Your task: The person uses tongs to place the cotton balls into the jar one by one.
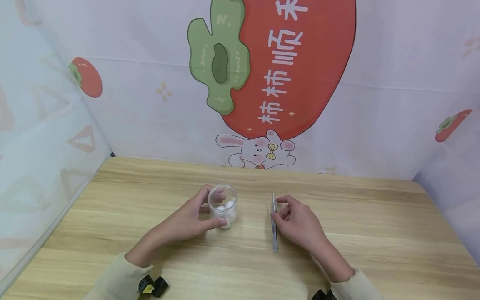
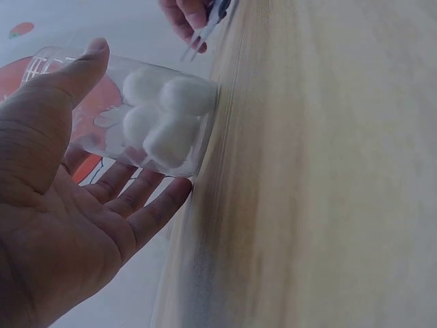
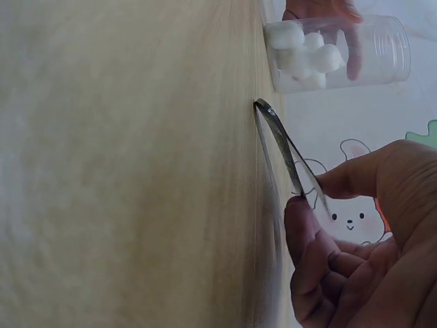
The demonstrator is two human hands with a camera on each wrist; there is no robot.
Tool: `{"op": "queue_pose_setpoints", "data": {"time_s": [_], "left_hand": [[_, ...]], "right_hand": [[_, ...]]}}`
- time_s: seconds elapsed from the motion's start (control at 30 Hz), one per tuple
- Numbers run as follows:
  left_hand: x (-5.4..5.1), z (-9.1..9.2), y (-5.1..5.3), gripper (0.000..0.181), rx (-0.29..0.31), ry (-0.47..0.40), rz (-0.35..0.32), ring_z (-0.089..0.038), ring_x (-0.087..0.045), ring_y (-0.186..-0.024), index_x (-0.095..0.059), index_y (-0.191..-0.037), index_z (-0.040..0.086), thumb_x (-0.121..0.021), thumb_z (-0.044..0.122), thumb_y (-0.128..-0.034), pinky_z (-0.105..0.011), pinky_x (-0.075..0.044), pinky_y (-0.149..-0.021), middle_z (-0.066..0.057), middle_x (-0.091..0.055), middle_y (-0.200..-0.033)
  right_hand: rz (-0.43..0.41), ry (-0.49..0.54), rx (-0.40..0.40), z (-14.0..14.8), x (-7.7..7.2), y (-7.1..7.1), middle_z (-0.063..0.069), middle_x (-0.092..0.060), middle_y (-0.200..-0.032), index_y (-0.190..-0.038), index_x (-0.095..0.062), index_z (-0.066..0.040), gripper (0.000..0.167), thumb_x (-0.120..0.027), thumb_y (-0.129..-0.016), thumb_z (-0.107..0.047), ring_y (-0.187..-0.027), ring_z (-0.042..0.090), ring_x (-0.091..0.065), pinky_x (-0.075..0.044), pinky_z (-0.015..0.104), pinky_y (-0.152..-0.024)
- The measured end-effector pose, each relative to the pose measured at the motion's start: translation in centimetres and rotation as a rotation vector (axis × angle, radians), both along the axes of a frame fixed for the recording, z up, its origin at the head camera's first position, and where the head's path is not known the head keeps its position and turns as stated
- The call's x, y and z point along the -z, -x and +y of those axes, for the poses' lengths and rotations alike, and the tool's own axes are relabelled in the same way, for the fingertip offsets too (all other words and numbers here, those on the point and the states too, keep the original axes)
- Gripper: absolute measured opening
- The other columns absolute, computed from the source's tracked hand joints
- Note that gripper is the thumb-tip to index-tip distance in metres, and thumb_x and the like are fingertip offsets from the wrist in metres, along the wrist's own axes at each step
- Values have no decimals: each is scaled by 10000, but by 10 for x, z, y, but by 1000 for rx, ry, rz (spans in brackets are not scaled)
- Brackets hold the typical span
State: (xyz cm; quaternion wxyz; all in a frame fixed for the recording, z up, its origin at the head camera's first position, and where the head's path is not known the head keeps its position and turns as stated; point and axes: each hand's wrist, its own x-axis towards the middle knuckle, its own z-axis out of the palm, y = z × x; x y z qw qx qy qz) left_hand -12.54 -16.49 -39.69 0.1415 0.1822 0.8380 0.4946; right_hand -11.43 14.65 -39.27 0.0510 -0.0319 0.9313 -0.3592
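Note:
A clear round jar (image 1: 223,206) without a lid stands upright on the table, with several white cotton balls (image 2: 167,113) at its bottom. My left hand (image 1: 189,218) holds the jar from its left side, the thumb on the near side and the fingers around the far side. To the jar's right, my right hand (image 1: 300,221) pinches a pair of metal tweezers (image 1: 274,233) between thumb and forefinger. In the right wrist view the tweezers (image 3: 283,147) slant, their joined end low at the tabletop and their two arms spread slightly apart.
The wooden table (image 1: 375,233) reaches back to a white cloth backdrop (image 1: 142,121) printed with persimmons and a rabbit. Another cloth panel (image 1: 37,137) borders the left side. Small black devices (image 1: 151,286) are strapped at the wrists.

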Motion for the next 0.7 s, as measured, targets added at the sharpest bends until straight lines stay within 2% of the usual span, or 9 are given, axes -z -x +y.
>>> {"op": "queue_pose_setpoints", "data": {"time_s": [0.1,0.23,0.47,0.7], "left_hand": [[1,-1,1,606,3,2,-2,-327,-623,-1378,-469,-1319,264,-858,437,-889,-537,-520,-1177,-20,-593,-1514],[1,-1,2,629,3,5,0,-337,-623,-1380,-462,-1350,285,-856,449,-888,-541,-523,-1174,-22,-587,-1519],[-2,-1,3,628,6,-7,-12,-351,-616,-1389,-462,-1356,283,-852,448,-892,-533,-534,-1164,-16,-574,-1526],[1,-1,0,622,-6,10,-30,-342,-620,-1385,-462,-1344,276,-849,457,-892,-539,-539,-1156,-11,-570,-1535]], "right_hand": [[-23,-30,6,1,2,1,-53,-734,-781,-1351,-609,-47,476,-773,-936,-215,-663,70,-625,-511,265,-633],[-20,-36,6,1,2,3,-42,-717,-782,-1326,-566,-59,461,-765,-937,-209,-661,89,-602,-490,260,-622],[33,-87,-33,1,2,2,-41,-625,-742,-1077,-590,-98,246,-761,-927,-190,-623,103,-527,-410,230,-571],[53,-125,-57,-1,7,0,-51,-584,-708,-962,-586,-136,204,-778,-912,-188,-607,97,-500,-382,223,-560]]}}
